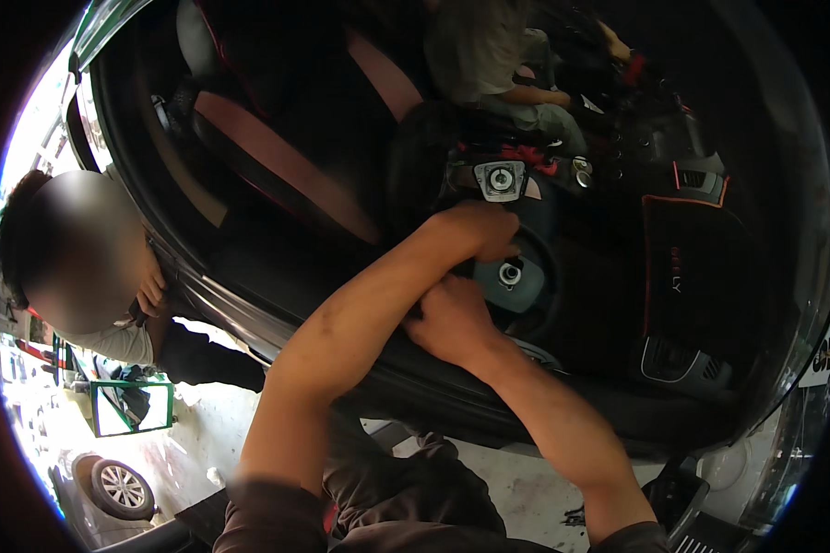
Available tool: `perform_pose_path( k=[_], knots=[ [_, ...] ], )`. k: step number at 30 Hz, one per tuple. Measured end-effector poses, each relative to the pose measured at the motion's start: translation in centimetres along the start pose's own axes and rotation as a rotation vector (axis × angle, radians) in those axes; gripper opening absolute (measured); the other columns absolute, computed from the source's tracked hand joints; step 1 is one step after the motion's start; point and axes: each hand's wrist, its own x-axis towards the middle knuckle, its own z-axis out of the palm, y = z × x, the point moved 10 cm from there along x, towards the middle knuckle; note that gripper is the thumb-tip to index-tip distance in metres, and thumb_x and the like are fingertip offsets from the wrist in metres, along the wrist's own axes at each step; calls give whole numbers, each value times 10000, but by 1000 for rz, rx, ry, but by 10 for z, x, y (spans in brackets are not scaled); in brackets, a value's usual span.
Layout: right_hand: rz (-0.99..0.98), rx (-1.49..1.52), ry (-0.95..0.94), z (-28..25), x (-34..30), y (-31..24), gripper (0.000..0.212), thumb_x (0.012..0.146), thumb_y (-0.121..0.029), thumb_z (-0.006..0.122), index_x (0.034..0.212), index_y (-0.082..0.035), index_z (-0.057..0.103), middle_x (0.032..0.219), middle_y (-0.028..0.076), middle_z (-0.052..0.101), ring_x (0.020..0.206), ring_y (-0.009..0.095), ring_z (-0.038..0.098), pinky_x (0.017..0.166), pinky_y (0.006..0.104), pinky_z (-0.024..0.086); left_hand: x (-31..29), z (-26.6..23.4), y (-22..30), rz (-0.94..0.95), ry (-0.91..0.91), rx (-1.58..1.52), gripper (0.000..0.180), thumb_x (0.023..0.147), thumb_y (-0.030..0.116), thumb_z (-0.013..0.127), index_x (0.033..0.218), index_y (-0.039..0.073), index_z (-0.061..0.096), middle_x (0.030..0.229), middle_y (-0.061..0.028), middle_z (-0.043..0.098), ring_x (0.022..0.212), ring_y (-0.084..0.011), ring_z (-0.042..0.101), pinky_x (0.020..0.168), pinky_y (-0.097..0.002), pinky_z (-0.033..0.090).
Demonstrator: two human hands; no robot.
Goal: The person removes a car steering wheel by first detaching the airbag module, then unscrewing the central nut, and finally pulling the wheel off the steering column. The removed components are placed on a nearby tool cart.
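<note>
Inside the car, a steering wheel (pixel 533 288) shows a bare grey hub with a round silver fitting (pixel 510 274) at its centre. My left hand (pixel 491 232) is just beyond the hub, fingers curled in close to the fitting; what they hold, if anything, is hidden. On the hub's near left side, my right hand (pixel 454 318) is closed, and dark shadow hides what lies in its fingers. My forearms cross over the door sill. Farther in, a squarish silver part with a round centre (pixel 501 180) sits beyond my left hand.
A person (pixel 489 74) sits on the far seat. Another person (pixel 101 267) leans at the car's side on my left. A dark seat with reddish panels (pixel 286 170) stands left; the dashboard with orange-edged trim (pixel 696 267) runs along the right. The door sill (pixel 249 318) lies beneath my arms.
</note>
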Motion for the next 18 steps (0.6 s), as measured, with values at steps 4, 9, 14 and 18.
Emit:
perform_pose_path(
  k=[4, 9, 14, 18],
  knots=[
    [16, 22, -4, -1, -1, -2, 224, 787, -145, 739, 953, -1, 692, 924, 169, 732, 886, 393, 688, 795, 502, 549, -21, -10, 7, -96, -104, 21, 419, 968, 394, 636, 1124, 16, 728, 1121, -193, 732, 1064, -363, 699, 917, -464, 554],
    [-31, 63, 9, -1, -1, -11, 213, 780, -128, 730, 944, 4, 695, 920, 178, 729, 900, 404, 678, 800, 504, 544, -26, -16, 5, -102, -10, 75, 421, 975, 396, 635, 1126, 14, 728, 1122, -189, 733, 1067, -363, 699, 918, -462, 557],
    [-5, 72, -57, 6, -1, 0, 268, 786, -165, 729, 1018, -33, 711, 1001, 179, 725, 950, 406, 669, 874, 519, 500, -24, -19, 14, -99, -29, 103, 428, 971, 392, 641, 1126, 2, 725, 1113, -207, 731, 1058, -374, 701, 912, -470, 559],
    [28, 41, -96, 8, -3, -1, 321, 813, -231, 712, 1090, -69, 711, 1105, 176, 711, 1010, 405, 658, 937, 566, 431, -26, -17, 13, -88, -11, 127, 459, 982, 427, 615, 1111, -5, 701, 1070, -238, 722, 1024, -403, 694, 909, -500, 544]
  ],
)
